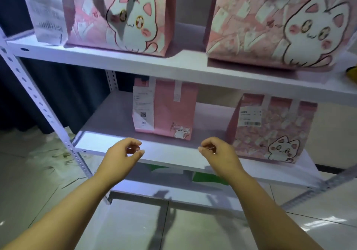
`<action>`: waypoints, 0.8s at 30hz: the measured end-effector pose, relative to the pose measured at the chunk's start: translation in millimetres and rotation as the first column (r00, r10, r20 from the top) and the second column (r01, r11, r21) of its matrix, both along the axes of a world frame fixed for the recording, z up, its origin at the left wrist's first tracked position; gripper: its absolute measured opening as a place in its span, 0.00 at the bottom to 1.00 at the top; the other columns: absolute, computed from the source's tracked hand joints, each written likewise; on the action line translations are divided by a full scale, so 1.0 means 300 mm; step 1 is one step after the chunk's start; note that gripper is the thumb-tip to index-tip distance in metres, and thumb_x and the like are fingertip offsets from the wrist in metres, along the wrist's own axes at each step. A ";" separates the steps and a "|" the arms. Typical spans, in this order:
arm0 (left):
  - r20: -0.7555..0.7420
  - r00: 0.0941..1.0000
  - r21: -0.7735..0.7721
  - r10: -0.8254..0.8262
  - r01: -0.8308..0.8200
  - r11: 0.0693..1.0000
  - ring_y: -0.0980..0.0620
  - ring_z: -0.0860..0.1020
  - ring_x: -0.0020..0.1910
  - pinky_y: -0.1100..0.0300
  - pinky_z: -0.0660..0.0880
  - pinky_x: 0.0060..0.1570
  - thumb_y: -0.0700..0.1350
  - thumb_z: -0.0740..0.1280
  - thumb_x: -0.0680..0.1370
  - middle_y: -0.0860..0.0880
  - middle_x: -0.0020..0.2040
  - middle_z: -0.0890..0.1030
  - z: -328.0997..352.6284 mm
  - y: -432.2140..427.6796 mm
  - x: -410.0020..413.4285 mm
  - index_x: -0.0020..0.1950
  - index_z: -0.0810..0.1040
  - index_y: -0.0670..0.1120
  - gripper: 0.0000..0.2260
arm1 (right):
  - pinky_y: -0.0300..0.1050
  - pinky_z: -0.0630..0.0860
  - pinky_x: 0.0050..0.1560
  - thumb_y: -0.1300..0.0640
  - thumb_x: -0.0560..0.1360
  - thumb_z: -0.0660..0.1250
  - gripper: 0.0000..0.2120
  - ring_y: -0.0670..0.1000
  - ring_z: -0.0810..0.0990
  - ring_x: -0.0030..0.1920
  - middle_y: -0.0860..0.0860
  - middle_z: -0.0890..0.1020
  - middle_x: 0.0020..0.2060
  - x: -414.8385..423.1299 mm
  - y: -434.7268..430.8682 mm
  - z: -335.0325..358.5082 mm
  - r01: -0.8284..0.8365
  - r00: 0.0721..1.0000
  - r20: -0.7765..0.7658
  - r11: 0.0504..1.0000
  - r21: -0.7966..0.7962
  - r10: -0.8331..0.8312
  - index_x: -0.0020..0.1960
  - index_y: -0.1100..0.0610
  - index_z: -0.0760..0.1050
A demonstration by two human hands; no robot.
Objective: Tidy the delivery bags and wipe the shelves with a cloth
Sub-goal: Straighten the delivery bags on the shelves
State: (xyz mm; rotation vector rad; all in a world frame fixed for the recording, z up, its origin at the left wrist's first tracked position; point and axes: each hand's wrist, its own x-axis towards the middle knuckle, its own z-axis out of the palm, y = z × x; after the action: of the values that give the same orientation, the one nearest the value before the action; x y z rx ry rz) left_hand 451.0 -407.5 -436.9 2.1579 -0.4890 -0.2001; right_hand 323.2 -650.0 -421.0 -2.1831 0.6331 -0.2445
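Forearms: both bare, reaching up from the bottom edge over the tiled floor (135,226), where their shadows fall
Left hand (121,155): held in the air just before the front edge of the middle shelf, fingers (135,143) loosely curled, thumb apart from them, holding nothing
Right hand (220,153): level with the left and well apart from it, fingers (207,142) also loosely curled towards the thumb, nothing held as far as the blur lets me tell
Lower shelf (146,190): white, under the hands; something green (208,178) shows beneath the middle shelf's edge, too hidden to name
Middle shelf (108,122): white board with bare room on its left half
Small pink bag (170,112): upright near the shelf's middle, set back from the front edge, a white receipt (143,106) stuck on its left face, a small cat drawing low on its right
Patterned pink bag (270,132): upright at the right of the same shelf, nearer the front, apart from the small one, bearing a barcode label and a cat drawing
Slotted post (38,99): white metal, slanting down the left side
Upper shelf (135,62): white, carrying two big bags
Left cat bag (123,14): pink, upright, beside a white printed slip (46,12) on its left
Right cat bag (274,23): pink, upright, apart from the left one
Dark curtain (58,85): hanging behind the rack at the left
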 end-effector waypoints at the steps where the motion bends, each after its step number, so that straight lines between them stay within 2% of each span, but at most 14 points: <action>1: 0.019 1.000 0.003 -0.003 0.003 1.000 0.61 0.76 0.46 0.69 0.69 0.40 0.47 0.69 0.75 0.57 0.45 0.79 -0.041 0.001 0.032 0.50 0.76 0.54 0.06 | 0.41 0.75 0.47 0.51 0.75 0.67 0.05 0.42 0.77 0.44 0.44 0.79 0.44 0.027 0.002 -0.040 0.010 1.000 0.016 1.000 -0.010 -0.010 0.50 0.50 0.76; 6: 0.141 0.990 -0.013 -0.019 0.021 1.000 0.62 0.76 0.45 0.67 0.70 0.41 0.47 0.70 0.73 0.57 0.46 0.79 -0.248 -0.031 0.200 0.50 0.75 0.54 0.08 | 0.44 0.77 0.46 0.53 0.75 0.67 0.05 0.46 0.78 0.43 0.44 0.78 0.41 0.151 -0.011 -0.239 0.078 0.991 0.113 0.996 -0.051 -0.072 0.50 0.52 0.77; 8: 0.192 0.981 -0.041 -0.008 0.016 0.999 0.58 0.76 0.47 0.63 0.70 0.47 0.46 0.71 0.73 0.54 0.49 0.79 -0.323 -0.055 0.261 0.54 0.75 0.52 0.11 | 0.46 0.78 0.48 0.54 0.74 0.68 0.07 0.49 0.79 0.45 0.45 0.78 0.42 0.197 -0.023 -0.309 0.106 0.980 0.171 0.994 -0.035 -0.098 0.51 0.53 0.76; 10: 0.240 0.971 -0.066 0.001 0.015 0.998 0.56 0.75 0.50 0.62 0.69 0.52 0.46 0.71 0.73 0.52 0.52 0.78 -0.387 -0.083 0.315 0.58 0.75 0.49 0.15 | 0.43 0.78 0.46 0.53 0.74 0.68 0.08 0.49 0.79 0.47 0.45 0.78 0.44 0.239 -0.035 -0.375 0.140 0.966 0.227 0.989 -0.045 -0.126 0.53 0.51 0.74; 12: 0.284 0.958 -0.094 0.023 0.004 0.996 0.56 0.74 0.51 0.61 0.68 0.54 0.46 0.71 0.73 0.50 0.55 0.76 -0.440 -0.107 0.357 0.62 0.73 0.47 0.19 | 0.38 0.73 0.47 0.52 0.74 0.68 0.13 0.47 0.77 0.50 0.43 0.77 0.49 0.276 -0.048 -0.434 0.185 0.953 0.264 0.977 -0.106 -0.152 0.57 0.50 0.71; 16: 0.348 0.930 -0.208 0.121 -0.049 0.977 0.55 0.72 0.52 0.60 0.68 0.55 0.48 0.71 0.73 0.48 0.59 0.73 -0.512 -0.140 0.410 0.65 0.68 0.46 0.24 | 0.42 0.69 0.57 0.49 0.74 0.68 0.24 0.48 0.72 0.60 0.47 0.72 0.61 0.326 -0.062 -0.526 0.247 0.923 0.343 0.951 -0.185 -0.173 0.67 0.52 0.65; 18: 0.361 0.921 -0.248 0.144 -0.054 0.967 0.55 0.71 0.52 0.59 0.68 0.54 0.49 0.71 0.72 0.50 0.60 0.70 -0.531 -0.151 0.431 0.66 0.66 0.46 0.26 | 0.45 0.68 0.61 0.48 0.74 0.68 0.28 0.50 0.70 0.64 0.49 0.69 0.65 0.347 -0.064 -0.557 0.264 0.917 0.359 0.940 -0.216 -0.175 0.70 0.54 0.62; 20: 0.364 0.919 -0.233 0.150 -0.066 0.970 0.55 0.69 0.51 0.58 0.67 0.51 0.52 0.70 0.72 0.52 0.56 0.66 -0.536 -0.165 0.452 0.63 0.65 0.46 0.24 | 0.45 0.66 0.63 0.48 0.73 0.68 0.33 0.52 0.67 0.67 0.51 0.66 0.68 0.367 -0.063 -0.575 0.258 0.917 0.364 0.936 -0.238 -0.160 0.72 0.55 0.58; 22: 0.342 0.929 -0.170 0.141 -0.086 0.982 0.51 0.69 0.50 0.57 0.67 0.46 0.54 0.70 0.72 0.51 0.53 0.64 -0.532 -0.181 0.470 0.56 0.64 0.47 0.21 | 0.42 0.65 0.61 0.48 0.73 0.69 0.36 0.50 0.67 0.66 0.51 0.65 0.69 0.384 -0.057 -0.579 0.235 0.924 0.355 0.942 -0.239 -0.140 0.74 0.55 0.55; 24: 0.292 0.951 -0.133 0.104 -0.067 0.989 0.49 0.71 0.48 0.57 0.68 0.41 0.54 0.70 0.72 0.49 0.53 0.68 -0.531 -0.194 0.485 0.57 0.65 0.44 0.23 | 0.38 0.65 0.56 0.49 0.72 0.70 0.35 0.47 0.69 0.61 0.48 0.69 0.64 0.394 -0.045 -0.578 0.189 0.933 0.343 0.958 -0.218 -0.106 0.72 0.54 0.57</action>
State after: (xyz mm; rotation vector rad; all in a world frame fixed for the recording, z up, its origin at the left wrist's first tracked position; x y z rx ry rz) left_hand 596.6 -465.7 -596.2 2.0924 -0.5615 0.2036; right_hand 441.4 -663.4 -594.3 -2.2584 0.6030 -0.7897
